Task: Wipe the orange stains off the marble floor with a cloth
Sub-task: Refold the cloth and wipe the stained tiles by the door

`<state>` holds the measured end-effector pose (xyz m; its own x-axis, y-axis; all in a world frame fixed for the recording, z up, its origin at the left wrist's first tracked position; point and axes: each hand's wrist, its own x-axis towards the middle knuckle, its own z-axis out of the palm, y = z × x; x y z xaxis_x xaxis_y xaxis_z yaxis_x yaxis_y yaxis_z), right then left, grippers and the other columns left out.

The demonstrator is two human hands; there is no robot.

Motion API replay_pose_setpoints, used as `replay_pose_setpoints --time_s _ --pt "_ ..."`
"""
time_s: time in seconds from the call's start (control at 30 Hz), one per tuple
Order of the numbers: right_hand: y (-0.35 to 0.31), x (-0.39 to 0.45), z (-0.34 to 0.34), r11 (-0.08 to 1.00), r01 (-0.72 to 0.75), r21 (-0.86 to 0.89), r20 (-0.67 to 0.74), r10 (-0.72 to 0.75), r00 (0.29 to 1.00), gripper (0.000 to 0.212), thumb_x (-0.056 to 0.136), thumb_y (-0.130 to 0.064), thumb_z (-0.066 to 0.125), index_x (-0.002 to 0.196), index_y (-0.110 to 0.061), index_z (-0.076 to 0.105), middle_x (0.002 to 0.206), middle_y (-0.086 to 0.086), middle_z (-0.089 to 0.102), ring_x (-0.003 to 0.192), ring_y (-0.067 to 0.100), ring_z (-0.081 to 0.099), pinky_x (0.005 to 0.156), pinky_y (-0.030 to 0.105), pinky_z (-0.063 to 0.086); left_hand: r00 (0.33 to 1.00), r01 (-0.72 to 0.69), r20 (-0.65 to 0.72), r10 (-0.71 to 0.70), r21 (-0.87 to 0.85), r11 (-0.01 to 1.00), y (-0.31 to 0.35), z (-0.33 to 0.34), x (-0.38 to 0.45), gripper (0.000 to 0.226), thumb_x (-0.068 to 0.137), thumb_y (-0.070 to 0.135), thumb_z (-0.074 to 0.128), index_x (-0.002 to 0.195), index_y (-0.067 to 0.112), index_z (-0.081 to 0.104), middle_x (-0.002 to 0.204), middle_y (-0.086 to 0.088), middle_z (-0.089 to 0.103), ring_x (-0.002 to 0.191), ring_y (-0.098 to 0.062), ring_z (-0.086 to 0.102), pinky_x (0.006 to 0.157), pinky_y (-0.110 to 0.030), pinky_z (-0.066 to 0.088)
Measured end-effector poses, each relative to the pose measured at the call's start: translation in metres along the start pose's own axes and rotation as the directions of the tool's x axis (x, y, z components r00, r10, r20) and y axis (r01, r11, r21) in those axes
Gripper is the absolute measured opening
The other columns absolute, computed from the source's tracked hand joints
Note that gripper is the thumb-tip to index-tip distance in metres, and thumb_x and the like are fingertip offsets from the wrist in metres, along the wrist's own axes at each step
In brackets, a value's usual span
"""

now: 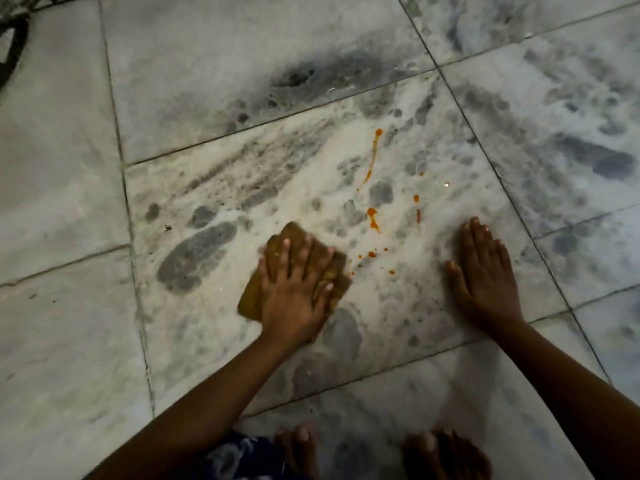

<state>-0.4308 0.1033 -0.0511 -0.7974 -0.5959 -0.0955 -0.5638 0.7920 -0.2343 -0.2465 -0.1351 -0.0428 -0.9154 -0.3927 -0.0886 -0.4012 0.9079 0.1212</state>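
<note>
Bare toes (446, 452); patterned blue fabric (239, 455)

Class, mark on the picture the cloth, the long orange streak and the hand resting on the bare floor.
cloth (254, 299), head view, its lower left corner.
long orange streak (372, 161), head view, its middle.
right hand (485, 278), head view, back of the hand.
</note>
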Motion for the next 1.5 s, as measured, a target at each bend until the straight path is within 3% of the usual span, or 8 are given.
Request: replay_pose_setpoints --time_s 0.3,0.4,0.63,0.77,0.97,1.27,1.4,1.5 --pt "0.004 -0.002 0.002 0.997 -0.067 0.026 -0.028 0.068 0.997 0.071 0.090 -0.048 0.018 0.149 -0.007 0.017 0.156 0.012 0.014 0.144 0.023 0.012 0.115 0.033 0.002 0.876 0.483 0.005 -0.483 0.025 0.875 -0.058 -0.018 0.079 0.062 0.092 0.050 0.016 0.149 0.026 0.020 0.158 -0.012 0.003 0.145 -0.032 -0.002 0.113 -0.058 -0.003" --pt "0.002 -0.005 0.001 0.997 -0.068 0.037 -0.016 0.069 0.998 0.072 0.090 -0.049 0.017 0.149 -0.007 0.016 0.156 0.012 0.013 0.144 0.023 0.010 0.115 0.033 0.001 0.882 0.471 0.024 -0.471 -0.010 0.882 -0.037 -0.018 0.097 0.059 0.096 0.047 0.019 0.150 0.022 0.016 0.158 -0.009 0.007 0.145 -0.030 0.000 0.112 -0.059 -0.006" --pt "0.004 -0.004 0.002 0.998 -0.059 0.037 -0.006 0.059 0.998 0.071 0.090 -0.049 0.017 0.148 -0.007 0.013 0.156 0.013 0.012 0.144 0.024 0.010 0.116 0.039 0.005 0.995 0.091 0.029 -0.090 -0.019 0.996 0.041 0.003 -0.023 0.062 0.092 0.046 0.029 0.147 0.017 0.028 0.155 -0.004 0.024 0.142 -0.022 0.016 0.113 -0.051 0.008" --pt "0.004 -0.004 0.003 0.996 -0.061 0.067 -0.026 0.063 0.998 0.071 0.090 -0.047 0.019 0.148 -0.006 0.016 0.156 0.014 0.015 0.144 0.025 0.012 0.116 0.039 0.006 0.982 0.189 0.033 -0.188 -0.013 0.982 0.000 0.000 -0.025 0.064 0.093 0.046 0.025 0.147 0.013 0.026 0.154 -0.005 0.023 0.143 -0.019 0.014 0.115 -0.047 0.004" --pt "0.004 -0.005 0.004 0.996 -0.060 0.061 -0.036 0.062 0.997 0.070 0.090 -0.046 0.021 0.148 -0.006 0.017 0.155 0.015 0.016 0.143 0.026 0.014 0.115 0.038 0.006 0.865 0.501 0.055 -0.499 -0.015 0.866 -0.022 -0.019 0.102 0.063 0.099 0.044 0.022 0.150 0.011 0.007 0.159 -0.008 0.004 0.146 -0.022 -0.002 0.114 -0.051 -0.008" --pt "0.004 -0.003 0.004 0.997 -0.063 0.047 -0.036 0.065 0.997 0.069 0.091 -0.046 0.021 0.148 -0.007 0.017 0.156 0.013 0.015 0.144 0.025 0.012 0.116 0.037 0.005 0.997 0.076 0.039 -0.072 -0.112 0.991 0.105 0.010 -0.020 0.068 0.092 0.046 0.029 0.146 0.004 0.024 0.154 -0.011 0.023 0.143 -0.022 0.015 0.113 -0.050 0.008" --pt "0.004 -0.003 0.003 0.996 -0.062 0.060 -0.035 0.064 0.997 0.069 0.091 -0.046 0.020 0.148 -0.008 0.017 0.156 0.012 0.015 0.144 0.023 0.012 0.116 0.036 0.004 0.994 -0.084 0.061 0.086 -0.031 0.996 0.080 0.015 -0.038 0.066 0.092 0.046 0.031 0.145 0.006 0.027 0.152 -0.011 0.030 0.141 -0.021 0.019 0.112 -0.049 0.011" --pt "0.004 -0.004 0.003 0.996 -0.057 0.063 -0.047 0.060 0.997 0.069 0.091 -0.045 0.022 0.148 -0.007 0.019 0.155 0.014 0.017 0.143 0.025 0.014 0.115 0.037 0.007 0.999 -0.005 0.037 0.007 -0.037 0.999 0.046 0.008 0.006 0.068 0.092 0.046 0.027 0.146 0.005 0.024 0.153 -0.012 0.025 0.143 -0.018 0.012 0.114 -0.046 0.005"
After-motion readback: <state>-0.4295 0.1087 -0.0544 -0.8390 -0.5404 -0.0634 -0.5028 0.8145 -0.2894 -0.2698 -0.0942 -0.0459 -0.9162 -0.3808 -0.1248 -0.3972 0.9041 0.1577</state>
